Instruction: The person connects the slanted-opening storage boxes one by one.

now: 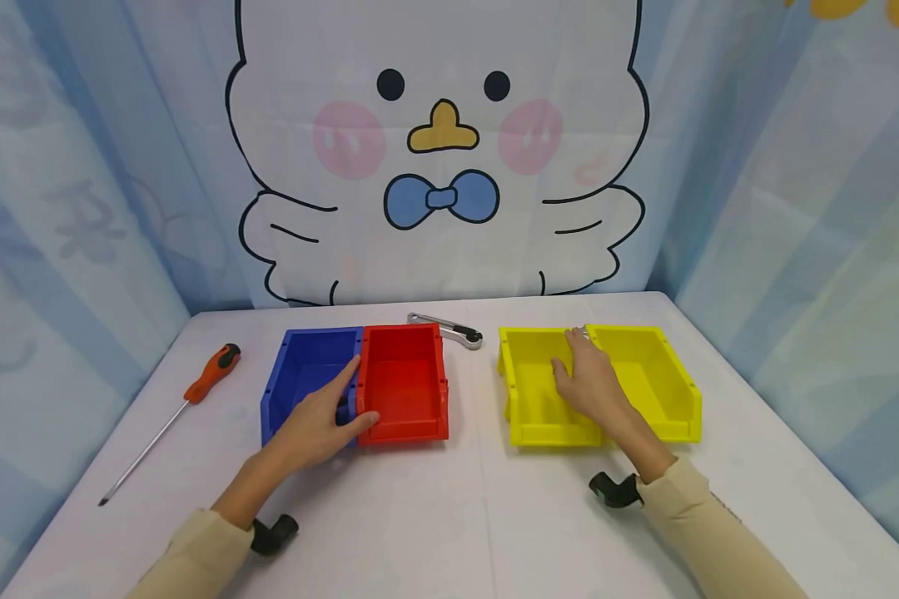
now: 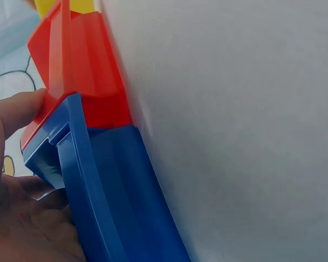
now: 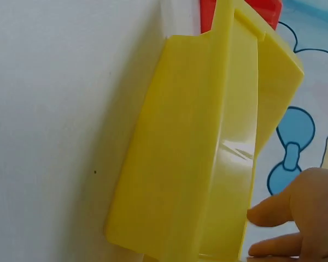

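Observation:
In the head view my left hand (image 1: 313, 428) lies over the seam where a blue bin (image 1: 300, 353) meets a red bin (image 1: 404, 383). Its index finger stretches along the adjoining walls, and the thumb touches the red bin's edge; the other fingers are mostly hidden, partly inside the blue bin in the left wrist view. Over the seam of two yellow bins my right hand (image 1: 595, 387) reaches with extended fingers to the back rim. Its thumb is above the left yellow bin (image 1: 535, 408); the right yellow bin (image 1: 644, 383) sits beside it.
An orange-handled screwdriver (image 1: 208, 374) lies at the left of the white table (image 1: 449, 532). Behind the red bin a metal ratchet-like tool (image 1: 460, 333) is partly covered. A curtain (image 1: 449, 258) with a cartoon character hangs at the back.

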The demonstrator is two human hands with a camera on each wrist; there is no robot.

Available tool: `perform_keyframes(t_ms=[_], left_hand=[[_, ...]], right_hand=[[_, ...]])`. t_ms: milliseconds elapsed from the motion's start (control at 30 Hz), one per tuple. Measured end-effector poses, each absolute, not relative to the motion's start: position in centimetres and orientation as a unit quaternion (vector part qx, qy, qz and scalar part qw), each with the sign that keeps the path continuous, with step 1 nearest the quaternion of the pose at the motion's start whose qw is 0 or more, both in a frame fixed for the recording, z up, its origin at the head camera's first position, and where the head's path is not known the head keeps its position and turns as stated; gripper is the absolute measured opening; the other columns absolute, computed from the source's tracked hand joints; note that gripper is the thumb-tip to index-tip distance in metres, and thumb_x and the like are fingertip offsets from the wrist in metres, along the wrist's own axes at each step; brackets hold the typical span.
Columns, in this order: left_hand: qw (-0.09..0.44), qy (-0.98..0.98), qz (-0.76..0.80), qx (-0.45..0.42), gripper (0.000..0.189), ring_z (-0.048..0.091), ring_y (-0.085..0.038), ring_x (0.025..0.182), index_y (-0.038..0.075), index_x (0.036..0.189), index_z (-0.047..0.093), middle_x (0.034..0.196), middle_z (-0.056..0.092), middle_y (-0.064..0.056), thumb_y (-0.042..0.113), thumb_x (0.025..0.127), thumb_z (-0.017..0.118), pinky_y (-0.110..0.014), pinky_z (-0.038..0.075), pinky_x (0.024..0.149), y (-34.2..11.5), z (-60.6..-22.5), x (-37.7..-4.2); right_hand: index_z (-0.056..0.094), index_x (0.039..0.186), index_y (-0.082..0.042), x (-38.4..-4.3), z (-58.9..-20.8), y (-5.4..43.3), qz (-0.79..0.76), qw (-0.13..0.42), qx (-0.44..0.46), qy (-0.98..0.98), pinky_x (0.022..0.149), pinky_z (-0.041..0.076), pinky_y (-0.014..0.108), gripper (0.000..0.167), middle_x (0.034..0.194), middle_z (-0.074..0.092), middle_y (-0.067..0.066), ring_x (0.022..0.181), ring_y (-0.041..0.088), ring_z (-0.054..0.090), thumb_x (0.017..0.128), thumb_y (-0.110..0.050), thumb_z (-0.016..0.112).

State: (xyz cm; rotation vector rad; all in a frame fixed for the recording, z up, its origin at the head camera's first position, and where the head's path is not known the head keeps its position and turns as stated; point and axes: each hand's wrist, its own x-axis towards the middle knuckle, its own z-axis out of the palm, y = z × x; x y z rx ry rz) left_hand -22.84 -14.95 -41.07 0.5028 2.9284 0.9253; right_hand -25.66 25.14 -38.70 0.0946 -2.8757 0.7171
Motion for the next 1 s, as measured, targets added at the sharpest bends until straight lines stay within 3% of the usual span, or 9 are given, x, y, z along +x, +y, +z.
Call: perform_keyframes(t_ms=[167,333,567,667,733,800,900,1000], left_hand=[[0.015,0.941,0.295,0.164,0.093,0.043,-0.054,0.151,0.013,0.171,0.016,0.169,0.037,-0.027,0.045,0.101,0.068,-0.071,0.05,0.111,-14.9,-41.0,-22.7],[0.014,0.941,0.295,0.165,0.093,0.045,-0.053,0.15,0.014,0.171,0.017,0.169,0.038,-0.027,0.045,0.1,0.069,-0.07,0.05,0.11,-14.9,-41.1,-22.6],[0.015,0.94,0.298,0.164,0.094,0.045,-0.053,0.15,0.014,0.171,0.017,0.169,0.038,-0.026,0.046,0.1,0.069,-0.069,0.051,0.109,-15.0,-41.1,-22.5],[0.016,0.94,0.299,0.162,0.094,0.045,-0.053,0.149,0.014,0.171,0.017,0.168,0.039,-0.027,0.046,0.1,0.069,-0.07,0.051,0.109,-15.0,-41.1,-22.5],[0.015,0.941,0.299,0.16,0.093,0.045,-0.054,0.149,0.014,0.171,0.018,0.167,0.04,-0.027,0.046,0.1,0.069,-0.069,0.052,0.109,-15.1,-41.0,-22.5],[0.015,0.941,0.299,0.16,0.093,0.045,-0.054,0.149,0.014,0.171,0.018,0.167,0.04,-0.028,0.046,0.1,0.069,-0.069,0.052,0.109,-15.1,-41.0,-22.5],[0.013,0.941,0.296,0.161,0.093,0.045,-0.054,0.149,0.014,0.171,0.018,0.167,0.039,-0.028,0.046,0.1,0.069,-0.069,0.052,0.109,-15.1,-41.0,-22.6],[0.011,0.941,0.295,0.163,0.093,0.045,-0.054,0.149,0.014,0.171,0.018,0.168,0.039,-0.027,0.046,0.1,0.069,-0.07,0.051,0.109,-15.2,-41.1,-22.6]], right_hand=[[0.038,0.155,0.017,-25.6,-38.6,24.8,0.204,0.069,0.02,-0.976,0.124,0.035,0.062,0.053,0.168,0.029,0.036,0.157,0.05,0.033,0.105,0.002,0.047],[0.037,0.156,0.015,-25.6,-38.7,24.7,0.183,0.058,0.009,-0.981,0.122,0.036,0.065,0.056,0.17,0.027,0.034,0.157,0.049,0.034,0.101,0.011,0.044],[0.034,0.157,0.016,-25.2,-39.0,24.7,0.191,0.08,0.006,-0.978,0.125,0.034,0.062,0.056,0.169,0.03,0.034,0.158,0.048,0.032,0.102,0.01,0.042],[0.034,0.158,0.015,-24.9,-39.2,24.7,0.195,0.091,0.01,-0.977,0.122,0.04,0.062,0.057,0.164,0.038,0.036,0.152,0.049,0.043,0.103,0.007,0.043],[0.032,0.16,0.012,-24.7,-39.3,24.7,0.205,0.091,0.007,-0.974,0.109,0.057,0.055,0.058,0.157,0.047,0.037,0.129,0.045,0.065,0.104,0.004,0.044],[0.031,0.162,0.009,-24.5,-39.4,24.7,0.214,0.092,0.006,-0.972,0.084,0.065,0.045,0.06,0.148,0.055,0.039,0.091,0.038,0.072,0.104,0.003,0.046],[0.03,0.163,0.005,-24.4,-39.6,24.8,0.23,0.092,0.001,-0.969,0.054,0.048,0.03,0.062,0.127,0.068,0.038,0.054,0.023,0.049,0.104,0.001,0.047],[0.031,0.164,0.004,-24.2,-39.7,24.8,0.248,0.097,-0.001,-0.964,0.05,0.042,0.023,0.062,0.098,0.073,0.028,0.048,0.016,0.042,0.104,0.0,0.048]])
